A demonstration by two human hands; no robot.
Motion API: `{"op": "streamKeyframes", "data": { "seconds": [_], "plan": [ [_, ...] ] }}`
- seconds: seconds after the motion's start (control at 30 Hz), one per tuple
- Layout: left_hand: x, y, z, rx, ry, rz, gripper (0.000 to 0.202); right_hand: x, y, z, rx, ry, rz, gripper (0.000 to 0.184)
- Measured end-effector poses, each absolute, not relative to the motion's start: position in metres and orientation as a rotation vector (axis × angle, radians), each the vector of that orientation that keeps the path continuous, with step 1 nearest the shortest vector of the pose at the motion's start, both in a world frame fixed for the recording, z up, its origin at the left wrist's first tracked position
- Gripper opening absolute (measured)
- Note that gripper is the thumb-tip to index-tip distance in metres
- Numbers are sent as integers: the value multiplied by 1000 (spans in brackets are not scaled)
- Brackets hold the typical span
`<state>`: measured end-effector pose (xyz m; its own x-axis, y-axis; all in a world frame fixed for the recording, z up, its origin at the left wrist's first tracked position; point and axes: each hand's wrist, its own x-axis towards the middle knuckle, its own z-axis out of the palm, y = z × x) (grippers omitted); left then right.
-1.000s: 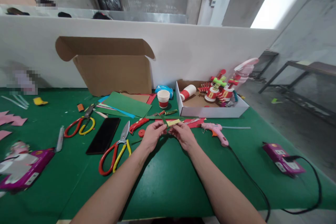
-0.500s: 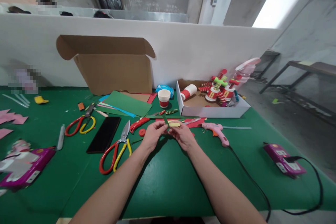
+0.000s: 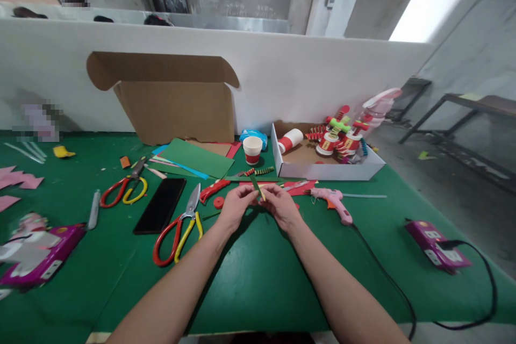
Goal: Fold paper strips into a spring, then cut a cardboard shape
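Observation:
Above the green table, my left hand (image 3: 237, 205) and my right hand (image 3: 281, 205) meet with fingertips almost touching. A narrow green paper strip (image 3: 255, 183) is pinched in my left hand, its free end pointing up. Between the fingers of my right hand a yellow paper strip (image 3: 263, 194) shows as a thin slanting sliver, crossing close to the green one. Whether the two strips are joined is hidden by the fingers. Beside my left hand lie a small red paper coil (image 3: 218, 202) and a red-handled cutter (image 3: 214, 190). Red paper pieces (image 3: 300, 188) lie behind my right hand.
Open scissors (image 3: 186, 219), a black phone (image 3: 160, 206) and a second pair of scissors (image 3: 128, 183) lie left. A pink glue gun (image 3: 333, 201) with its cord lies right. Behind stand a paper cup (image 3: 252, 151), green paper sheets (image 3: 201, 159) and a white box (image 3: 330, 172) holding decorated cups.
The yellow strip, which stuck out sideways to the right over my right fingers, now shows as a narrow slanted sliver. My right fingers have closed in over it; the left hand is nearly unmoved.

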<state>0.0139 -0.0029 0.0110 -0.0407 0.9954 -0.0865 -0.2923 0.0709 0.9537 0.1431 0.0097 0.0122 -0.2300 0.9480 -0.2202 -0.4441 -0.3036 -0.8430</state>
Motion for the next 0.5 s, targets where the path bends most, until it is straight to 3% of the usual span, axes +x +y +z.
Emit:
{"op": "streamKeyframes", "data": {
  "seconds": [0.5],
  "plan": [
    [15,-3,10,880,1089,1334,32,141,9,11,-967,-866,1638,36]
  ]
}}
